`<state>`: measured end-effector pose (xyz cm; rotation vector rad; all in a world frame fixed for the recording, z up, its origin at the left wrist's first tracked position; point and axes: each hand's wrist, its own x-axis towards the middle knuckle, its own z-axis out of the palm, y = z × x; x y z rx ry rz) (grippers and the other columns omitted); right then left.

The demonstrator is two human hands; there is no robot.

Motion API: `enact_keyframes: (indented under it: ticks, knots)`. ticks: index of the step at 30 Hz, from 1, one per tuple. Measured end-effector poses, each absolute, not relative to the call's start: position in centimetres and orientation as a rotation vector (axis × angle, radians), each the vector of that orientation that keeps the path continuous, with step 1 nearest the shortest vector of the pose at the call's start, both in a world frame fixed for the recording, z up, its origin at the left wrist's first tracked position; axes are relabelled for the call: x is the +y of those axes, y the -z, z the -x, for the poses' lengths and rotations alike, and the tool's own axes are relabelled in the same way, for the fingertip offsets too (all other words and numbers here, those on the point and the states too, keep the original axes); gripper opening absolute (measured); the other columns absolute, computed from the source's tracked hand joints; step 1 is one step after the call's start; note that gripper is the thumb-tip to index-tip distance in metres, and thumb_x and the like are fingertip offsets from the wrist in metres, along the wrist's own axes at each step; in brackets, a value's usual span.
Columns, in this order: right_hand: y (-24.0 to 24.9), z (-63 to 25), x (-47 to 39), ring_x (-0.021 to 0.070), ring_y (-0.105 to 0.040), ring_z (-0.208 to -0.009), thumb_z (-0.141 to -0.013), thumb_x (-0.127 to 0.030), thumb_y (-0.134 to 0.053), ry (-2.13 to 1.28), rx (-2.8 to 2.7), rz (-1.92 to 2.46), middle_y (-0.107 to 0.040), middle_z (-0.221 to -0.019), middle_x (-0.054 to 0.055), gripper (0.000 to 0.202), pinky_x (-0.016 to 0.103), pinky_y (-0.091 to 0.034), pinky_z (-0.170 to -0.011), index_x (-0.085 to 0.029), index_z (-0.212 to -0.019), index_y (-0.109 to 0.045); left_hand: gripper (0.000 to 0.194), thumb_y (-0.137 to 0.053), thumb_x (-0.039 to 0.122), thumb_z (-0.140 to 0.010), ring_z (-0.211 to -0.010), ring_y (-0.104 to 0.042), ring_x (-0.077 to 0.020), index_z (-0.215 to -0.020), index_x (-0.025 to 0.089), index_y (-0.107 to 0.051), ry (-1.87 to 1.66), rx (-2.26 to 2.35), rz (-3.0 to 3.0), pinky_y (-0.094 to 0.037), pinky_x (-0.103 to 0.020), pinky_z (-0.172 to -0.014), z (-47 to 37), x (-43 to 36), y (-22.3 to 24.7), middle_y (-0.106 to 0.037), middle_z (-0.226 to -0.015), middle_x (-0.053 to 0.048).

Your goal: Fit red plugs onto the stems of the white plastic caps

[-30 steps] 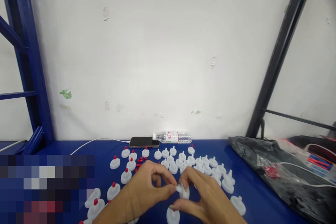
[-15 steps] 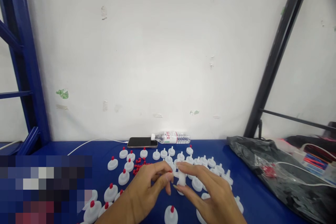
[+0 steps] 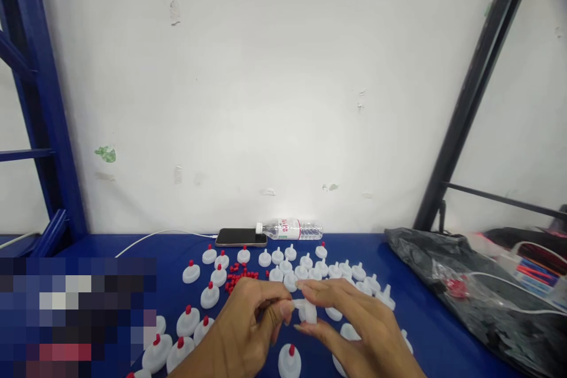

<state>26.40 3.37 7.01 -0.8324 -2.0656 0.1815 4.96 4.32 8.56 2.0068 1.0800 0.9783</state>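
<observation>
Two hands share one white spouted piece

Taking 12 o'clock as toward the wall, I'd keep the white spouted piece (image 3: 310, 312) braced by its rim, its spout in line with the opposite pinch, and the pressure light and straight so the narrow neck doesn't bend. The right hand (image 3: 352, 314) curves into a wide C, fingers above and thumb below, gripping the disc on edge over the bench (image 3: 169, 284). The left hand (image 3: 253, 316), at the piece's 9 o'clock, has thumb and index drawn together on the spout's end; I can't tell whether anything small sits between them.

Outward, a red-tipped piece (image 3: 289, 364) sits near at 7 o'clock, and loose red bits (image 3: 239, 279) lie at 10. More red-tipped ones spread from 8 to 10; mostly bare-spouted pieces (image 3: 264, 259) crowd 11 to 3. Farther off I see a phone (image 3: 237, 238) between 10 and 11, a clear bottle (image 3: 287, 229) past 11, and a dark plastic bag (image 3: 427, 274) near 3.
</observation>
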Motion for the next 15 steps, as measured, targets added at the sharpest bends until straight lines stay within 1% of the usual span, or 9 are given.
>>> enact_keyframes:
  ticks: [2,4,6,8,10,12,15]
  knots:
    - [-6.8,-26.3,3.3,0.0236,-0.068,-0.110,-0.093,-0.029,-0.073,-0.193,-2.034,0.858,-0.071,-0.118,0.002,0.032,0.031,-0.057,-0.094,-0.034,-0.123,-0.062,0.054,-0.040,0.061,-0.098,-0.058,-0.053,-0.0162,-0.071,0.020,-0.061,-0.980,1.103,-2.067,-0.041,-0.027,-0.061,-4.9,4.2,-8.3,-0.055,-0.058,0.000]
    - [-6.6,-26.1,3.3,0.0236,-0.069,-0.105,-0.094,-0.037,-0.072,-0.189,-1.972,0.873,-0.072,-0.114,0.002,0.030,0.032,-0.058,-0.092,-0.036,-0.123,-0.063,0.048,-0.041,0.053,-0.100,-0.064,-0.055,-0.0184,-0.071,0.021,-0.062,-1.008,1.132,-2.156,-0.042,-0.030,-0.070,-4.7,4.4,-7.7,-0.058,-0.060,-0.001]
    - [-6.4,-25.9,3.2,0.0219,-0.071,-0.098,-0.095,-0.045,-0.069,-0.198,-1.926,0.884,-0.073,-0.110,0.000,0.027,0.030,-0.059,-0.088,-0.037,-0.121,-0.065,0.042,-0.043,0.049,-0.100,-0.073,-0.057,-0.0212,-0.078,0.023,-0.067,-1.055,1.182,-2.210,-0.043,-0.033,-0.078,-4.4,4.7,-6.7,-0.064,-0.067,-0.003]
    - [-6.4,-25.9,3.1,0.0212,-0.072,-0.093,-0.095,-0.053,-0.067,-0.223,-1.919,0.921,-0.074,-0.106,0.000,0.027,0.029,-0.060,-0.086,-0.036,-0.117,-0.067,0.036,-0.044,0.047,-0.101,-0.078,-0.059,-0.0228,-0.090,0.025,-0.071,-1.060,1.213,-2.236,-0.043,-0.034,-0.081,-4.1,4.9,-5.8,-0.069,-0.077,-0.004]
    - [-6.6,-25.8,2.8,0.0232,-0.071,-0.097,-0.092,-0.059,-0.067,-0.225,-1.925,1.006,-0.074,-0.108,0.000,0.033,0.032,-0.058,-0.092,-0.036,-0.115,-0.070,0.033,-0.045,0.045,-0.101,-0.081,-0.061,-0.0229,-0.097,0.027,-0.072,-1.056,1.206,-2.267,-0.044,-0.034,-0.083,-3.8,5.0,-5.1,-0.071,-0.086,-0.005]
    - [-6.7,-25.8,2.3,0.0251,-0.069,-0.104,-0.087,-0.056,-0.075,-0.211,-1.912,1.159,-0.073,-0.113,-0.002,0.034,0.035,-0.057,-0.096,-0.040,-0.117,-0.070,0.031,-0.046,0.045,-0.101,-0.082,-0.062,-0.0228,-0.100,0.028,-0.072,-1.099,1.186,-2.282,-0.045,-0.033,-0.083,-3.8,5.0,-4.8,-0.071,-0.089,-0.005]
    - [-6.8,-25.5,1.8,0.0249,-0.066,-0.111,-0.075,-0.041,-0.088,-0.200,-1.855,1.378,-0.072,-0.115,-0.006,0.044,0.033,-0.057,-0.096,-0.047,-0.116,-0.070,0.031,-0.047,0.045,-0.100,-0.083,-0.063,-0.0230,-0.096,0.028,-0.073,-1.187,1.199,-2.264,-0.046,-0.033,-0.085,-3.8,5.0,-5.0,-0.072,-0.088,-0.004]
